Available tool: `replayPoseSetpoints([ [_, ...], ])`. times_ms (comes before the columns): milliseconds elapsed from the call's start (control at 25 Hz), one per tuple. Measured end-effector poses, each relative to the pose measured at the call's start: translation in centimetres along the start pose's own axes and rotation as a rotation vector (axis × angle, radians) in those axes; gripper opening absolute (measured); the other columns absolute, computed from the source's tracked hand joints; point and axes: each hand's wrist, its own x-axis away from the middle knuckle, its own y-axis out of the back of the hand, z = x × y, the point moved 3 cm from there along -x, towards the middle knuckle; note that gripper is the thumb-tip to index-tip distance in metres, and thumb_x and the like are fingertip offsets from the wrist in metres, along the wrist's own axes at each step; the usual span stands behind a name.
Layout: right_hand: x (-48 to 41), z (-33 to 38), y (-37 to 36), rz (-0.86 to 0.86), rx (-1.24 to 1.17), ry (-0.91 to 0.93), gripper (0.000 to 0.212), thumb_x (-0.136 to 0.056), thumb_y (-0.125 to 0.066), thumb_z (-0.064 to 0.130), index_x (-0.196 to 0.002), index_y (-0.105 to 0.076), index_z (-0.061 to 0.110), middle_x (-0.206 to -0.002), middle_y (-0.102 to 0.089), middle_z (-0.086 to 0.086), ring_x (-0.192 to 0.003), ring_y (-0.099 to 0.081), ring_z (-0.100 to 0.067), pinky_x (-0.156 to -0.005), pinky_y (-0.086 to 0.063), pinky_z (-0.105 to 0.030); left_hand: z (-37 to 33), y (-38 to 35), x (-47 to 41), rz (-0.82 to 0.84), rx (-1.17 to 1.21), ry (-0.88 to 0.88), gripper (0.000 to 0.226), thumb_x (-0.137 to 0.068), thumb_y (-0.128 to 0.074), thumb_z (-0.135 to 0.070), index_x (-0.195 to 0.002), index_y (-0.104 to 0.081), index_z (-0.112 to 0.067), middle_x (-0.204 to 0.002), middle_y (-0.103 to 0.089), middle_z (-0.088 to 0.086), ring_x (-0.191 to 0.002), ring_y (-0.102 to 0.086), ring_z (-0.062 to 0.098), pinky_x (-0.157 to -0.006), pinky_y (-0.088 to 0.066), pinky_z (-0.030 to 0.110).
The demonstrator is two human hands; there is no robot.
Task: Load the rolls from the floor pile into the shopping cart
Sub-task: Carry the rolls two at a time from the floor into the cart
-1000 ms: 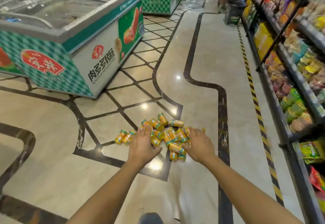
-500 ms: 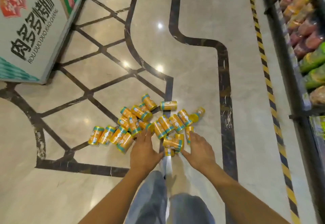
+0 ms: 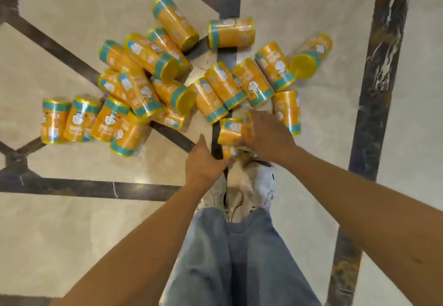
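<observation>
Several orange rolls with teal bands lie in a loose pile (image 3: 167, 77) on the tiled floor. My right hand (image 3: 271, 135) grips one roll (image 3: 232, 129) at the near edge of the pile, thumb under it. Just below it a second roll (image 3: 227, 153) is mostly hidden between my hands. My left hand (image 3: 206, 161) reaches that lower roll with its fingertips, thumb raised; whether it holds the roll is blurred. The shopping cart is out of view.
My two feet in pale sneakers (image 3: 242, 193) and blue jeans (image 3: 235, 257) stand right behind the pile. The beige marble floor has dark inlay strips (image 3: 374, 89) running to the right and across the left.
The view has tipped down and closer to the pile. Both hands dropped to its near edge, and my right hand has taken hold of a roll.
</observation>
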Motion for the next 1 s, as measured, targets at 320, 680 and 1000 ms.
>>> replayPoseSetpoints([
  [320, -8.7, -4.0, -5.9, 0.226, 0.000, 0.216, 0.064, -0.081, -0.069, 0.050, -0.136, -0.051, 0.023, -0.122, -0.059, -0.007, -0.113, -0.054, -0.027, -0.091, -0.046, -0.039, 3.8, -9.9, -8.6, 0.003, 0.260, 0.061, 0.063, -0.063, -0.082, -0.051, -0.111, -0.064, -0.014, -0.104, -0.070, 0.004, -0.096, -0.063, 0.024, -0.070, -0.043, 0.028],
  [680, -9.4, -4.2, -5.7, 0.290, -0.269, 0.181, 0.056, -0.073, -0.073, 0.053, -0.104, -0.068, 0.007, -0.099, -0.068, -0.012, -0.092, -0.064, -0.024, -0.082, -0.050, -0.038, 4.1, -9.7, -8.7, -0.012, 0.471, 0.130, 0.036, -0.062, -0.088, -0.028, -0.090, -0.068, -0.016, -0.086, -0.070, 0.000, -0.085, -0.066, 0.017, -0.082, -0.054, 0.033],
  [1000, -1.2, -0.6, 1.5, 0.085, -0.622, -0.005, 0.072, -0.066, -0.076, 0.060, -0.117, -0.058, 0.011, -0.115, -0.058, 0.000, -0.108, -0.057, -0.018, -0.089, -0.049, -0.034, 1.4, -1.3, 0.3, -0.003, 0.579, 0.162, 0.035, -0.062, -0.089, -0.028, -0.092, -0.071, -0.023, -0.090, -0.073, -0.002, -0.086, -0.068, 0.016, -0.083, -0.056, 0.037],
])
